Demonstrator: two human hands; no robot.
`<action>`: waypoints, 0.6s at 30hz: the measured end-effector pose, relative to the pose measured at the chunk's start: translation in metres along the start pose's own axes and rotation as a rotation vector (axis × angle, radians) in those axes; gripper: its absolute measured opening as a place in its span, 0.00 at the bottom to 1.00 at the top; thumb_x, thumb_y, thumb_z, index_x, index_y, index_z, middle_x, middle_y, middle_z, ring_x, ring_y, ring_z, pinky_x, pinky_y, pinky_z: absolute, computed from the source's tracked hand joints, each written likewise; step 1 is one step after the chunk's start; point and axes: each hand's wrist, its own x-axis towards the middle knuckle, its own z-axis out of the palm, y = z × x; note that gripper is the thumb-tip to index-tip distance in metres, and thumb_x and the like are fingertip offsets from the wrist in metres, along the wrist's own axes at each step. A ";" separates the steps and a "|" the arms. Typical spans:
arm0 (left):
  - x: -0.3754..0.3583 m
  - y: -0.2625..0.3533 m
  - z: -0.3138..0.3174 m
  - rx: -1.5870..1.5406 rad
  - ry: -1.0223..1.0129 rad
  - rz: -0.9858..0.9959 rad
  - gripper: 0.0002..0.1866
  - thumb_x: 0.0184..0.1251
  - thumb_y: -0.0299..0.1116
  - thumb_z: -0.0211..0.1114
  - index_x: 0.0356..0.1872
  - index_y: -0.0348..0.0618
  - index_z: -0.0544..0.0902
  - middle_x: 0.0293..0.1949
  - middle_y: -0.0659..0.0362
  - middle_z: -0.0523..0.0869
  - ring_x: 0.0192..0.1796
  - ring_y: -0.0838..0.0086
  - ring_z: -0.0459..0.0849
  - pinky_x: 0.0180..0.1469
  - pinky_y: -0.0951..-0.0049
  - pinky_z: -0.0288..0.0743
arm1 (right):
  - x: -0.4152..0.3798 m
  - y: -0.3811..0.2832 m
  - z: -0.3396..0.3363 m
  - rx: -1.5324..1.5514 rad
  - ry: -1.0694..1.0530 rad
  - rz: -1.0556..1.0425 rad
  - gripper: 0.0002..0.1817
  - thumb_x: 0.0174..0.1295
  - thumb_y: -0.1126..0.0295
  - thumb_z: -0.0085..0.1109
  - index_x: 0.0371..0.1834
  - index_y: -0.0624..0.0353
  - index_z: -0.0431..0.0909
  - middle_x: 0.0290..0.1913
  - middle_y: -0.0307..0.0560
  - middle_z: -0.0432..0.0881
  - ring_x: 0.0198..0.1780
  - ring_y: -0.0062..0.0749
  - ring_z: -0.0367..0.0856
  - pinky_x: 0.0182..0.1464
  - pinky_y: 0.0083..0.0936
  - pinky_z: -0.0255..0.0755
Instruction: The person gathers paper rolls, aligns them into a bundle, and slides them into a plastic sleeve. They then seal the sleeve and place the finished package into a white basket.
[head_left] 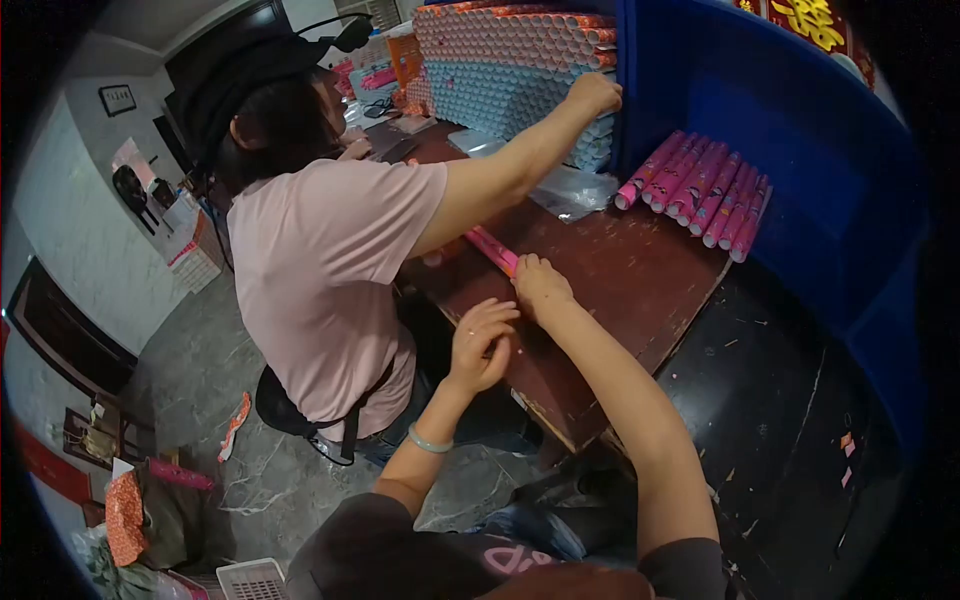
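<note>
Near the middle of the dark red table [640, 270], my right hand [543, 287] has its fingers wrapped round the near end of a pink tube [490, 247]. The tube's far end is hidden behind a co-worker's arm. My left hand [484, 343], with a bracelet on the wrist, hangs over the table's front edge with fingers apart and nothing in them. Several pink patterned tubes [700, 190] lie side by side at the table's right, against a blue panel.
A co-worker [320, 260] in a pink shirt sits at the left, one arm stretched across the table. Stacked orange and light-blue tubes [500, 90] stand at the back. Clear plastic bags [575, 192] lie before them. Blue panels [800, 170] border the right.
</note>
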 end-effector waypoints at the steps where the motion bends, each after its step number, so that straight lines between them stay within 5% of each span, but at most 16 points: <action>1: -0.004 -0.003 -0.008 0.085 0.044 -0.062 0.08 0.51 0.17 0.59 0.34 0.38 0.78 0.43 0.49 0.85 0.53 0.55 0.82 0.58 0.59 0.72 | -0.003 0.002 0.001 -0.030 0.035 -0.042 0.19 0.66 0.62 0.53 0.50 0.67 0.70 0.48 0.53 0.75 0.51 0.42 0.78 0.48 0.32 0.79; 3: -0.014 -0.009 -0.017 -0.024 0.241 -0.403 0.10 0.59 0.20 0.58 0.42 0.38 0.76 0.56 0.49 0.75 0.59 0.58 0.74 0.58 0.63 0.68 | -0.004 0.003 0.001 0.014 0.025 -0.031 0.19 0.66 0.61 0.54 0.50 0.67 0.69 0.48 0.54 0.75 0.51 0.45 0.78 0.49 0.35 0.78; 4: -0.016 -0.022 -0.023 0.197 0.268 -0.375 0.15 0.61 0.23 0.60 0.50 0.37 0.73 0.60 0.49 0.70 0.61 0.60 0.70 0.63 0.64 0.62 | -0.003 0.002 0.000 0.056 0.018 -0.030 0.20 0.65 0.61 0.54 0.50 0.67 0.68 0.48 0.55 0.75 0.51 0.48 0.77 0.51 0.38 0.77; 5: -0.024 -0.038 -0.022 0.105 0.419 -0.477 0.19 0.64 0.25 0.58 0.56 0.39 0.70 0.62 0.49 0.69 0.63 0.60 0.68 0.67 0.64 0.56 | -0.003 0.001 0.000 0.054 0.021 -0.032 0.20 0.65 0.61 0.54 0.50 0.67 0.68 0.48 0.55 0.75 0.51 0.48 0.77 0.51 0.38 0.77; 8: -0.032 -0.082 -0.027 -0.872 0.831 -0.838 0.18 0.73 0.31 0.50 0.62 0.39 0.65 0.62 0.49 0.66 0.65 0.58 0.66 0.71 0.60 0.56 | -0.003 0.004 0.002 0.054 0.038 -0.023 0.19 0.65 0.62 0.54 0.50 0.67 0.69 0.47 0.55 0.75 0.50 0.48 0.78 0.51 0.38 0.77; 10: -0.004 -0.078 -0.039 -1.386 0.641 -0.898 0.21 0.72 0.34 0.51 0.63 0.38 0.65 0.64 0.50 0.68 0.69 0.59 0.64 0.71 0.57 0.57 | -0.001 0.005 0.006 0.021 0.046 -0.045 0.18 0.68 0.62 0.50 0.49 0.67 0.70 0.47 0.53 0.74 0.49 0.44 0.78 0.48 0.35 0.79; 13: 0.041 -0.091 -0.037 -1.418 0.966 -1.247 0.27 0.74 0.48 0.48 0.66 0.43 0.67 0.66 0.51 0.68 0.68 0.58 0.66 0.71 0.54 0.58 | -0.003 0.004 0.003 0.032 0.024 -0.053 0.18 0.68 0.62 0.50 0.51 0.68 0.70 0.48 0.54 0.74 0.50 0.45 0.77 0.49 0.36 0.78; 14: 0.025 -0.117 -0.039 -1.819 0.412 -0.616 0.28 0.74 0.50 0.48 0.67 0.42 0.66 0.68 0.52 0.67 0.67 0.61 0.68 0.70 0.56 0.59 | -0.002 0.004 0.003 0.045 0.019 -0.049 0.19 0.67 0.62 0.50 0.51 0.68 0.70 0.48 0.54 0.74 0.51 0.45 0.77 0.49 0.36 0.78; 16: 0.030 -0.142 -0.040 -2.058 0.539 -0.660 0.27 0.75 0.48 0.48 0.67 0.43 0.65 0.67 0.56 0.69 0.67 0.65 0.68 0.69 0.58 0.62 | -0.003 0.003 0.003 0.039 0.023 -0.046 0.19 0.67 0.62 0.50 0.52 0.68 0.69 0.49 0.54 0.74 0.51 0.45 0.77 0.49 0.36 0.78; 18: 0.035 -0.153 -0.036 -1.887 0.474 -0.710 0.25 0.76 0.46 0.46 0.66 0.44 0.66 0.65 0.57 0.71 0.65 0.67 0.70 0.68 0.60 0.64 | -0.002 0.005 0.005 0.033 0.025 -0.043 0.20 0.67 0.62 0.50 0.53 0.68 0.69 0.49 0.54 0.73 0.51 0.45 0.76 0.49 0.36 0.78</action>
